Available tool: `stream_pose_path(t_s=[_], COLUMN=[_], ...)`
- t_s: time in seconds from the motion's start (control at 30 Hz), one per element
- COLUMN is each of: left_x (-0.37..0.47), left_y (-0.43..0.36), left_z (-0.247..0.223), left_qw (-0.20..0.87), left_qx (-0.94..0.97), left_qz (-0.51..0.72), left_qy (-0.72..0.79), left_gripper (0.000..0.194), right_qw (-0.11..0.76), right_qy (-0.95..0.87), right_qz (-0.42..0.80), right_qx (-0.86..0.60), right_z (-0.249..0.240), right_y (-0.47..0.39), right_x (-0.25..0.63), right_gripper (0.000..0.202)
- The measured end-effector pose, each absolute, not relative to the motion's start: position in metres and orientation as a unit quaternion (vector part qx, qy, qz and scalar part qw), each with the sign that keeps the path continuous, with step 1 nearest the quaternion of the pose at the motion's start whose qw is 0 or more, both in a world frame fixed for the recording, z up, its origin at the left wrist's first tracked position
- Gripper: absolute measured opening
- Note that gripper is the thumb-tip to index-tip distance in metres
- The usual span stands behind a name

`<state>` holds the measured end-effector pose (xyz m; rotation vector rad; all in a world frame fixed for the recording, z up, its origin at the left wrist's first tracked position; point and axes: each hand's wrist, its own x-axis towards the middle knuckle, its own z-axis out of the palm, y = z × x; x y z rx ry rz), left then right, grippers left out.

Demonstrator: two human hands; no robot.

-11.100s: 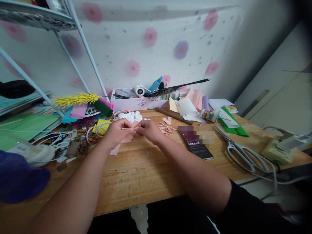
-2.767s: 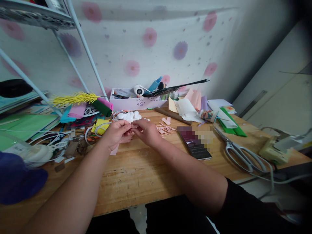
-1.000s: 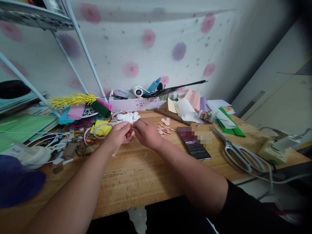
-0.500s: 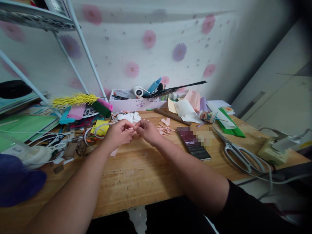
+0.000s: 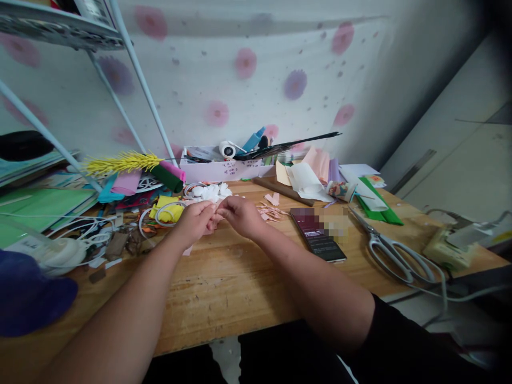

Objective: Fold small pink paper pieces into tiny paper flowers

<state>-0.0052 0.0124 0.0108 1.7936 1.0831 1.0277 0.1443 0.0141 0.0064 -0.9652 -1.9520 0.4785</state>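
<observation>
My left hand (image 5: 197, 223) and my right hand (image 5: 240, 214) meet above the wooden table (image 5: 224, 282), fingertips pinched together. What sits between the fingers is too small and too covered to make out. Just behind the hands is a bunch of white petal-like pieces (image 5: 212, 191). A small pale pink paper piece (image 5: 188, 250) lies below my left hand. To the right of my right hand are several thin pink paper strips (image 5: 274, 213) in a pile, with a folded pink scrap (image 5: 272, 199) behind them.
Right of my forearm lie a phone (image 5: 318, 234) and large grey-handled scissors (image 5: 390, 250). Rolled papers (image 5: 306, 181), a brown stick (image 5: 282, 191) and a white box (image 5: 224, 170) stand at the back. White cables (image 5: 86, 234), a yellow crepe piece (image 5: 166, 209) and a blue-purple object (image 5: 34, 293) are at left.
My left hand has turned slightly and its fingers have closed in more, hiding the small thing they pinch. My right hand stays nearly in place, its fingertips still against the left.
</observation>
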Motion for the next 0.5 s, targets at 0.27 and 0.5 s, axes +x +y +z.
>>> stream_pose_path(t_s=[0.27,0.5], left_x=[-0.007,-0.010], left_y=[0.011,0.014], left_z=[0.014,0.013], left_qw=[0.541,0.437], left_qx=[0.620,0.672], left_qz=[0.408,0.410], left_qy=[0.396,0.435], left_gripper=[0.021,0.016], right_qw=[0.417,0.413], right_qy=[-0.798,-0.760], right_qz=[0.133,0.192], right_qx=[-0.414,-0.464], right_z=[0.003,0.002], right_y=[0.013,0.018], right_x=[0.143,0.142], right_gripper=[0.016,0.020])
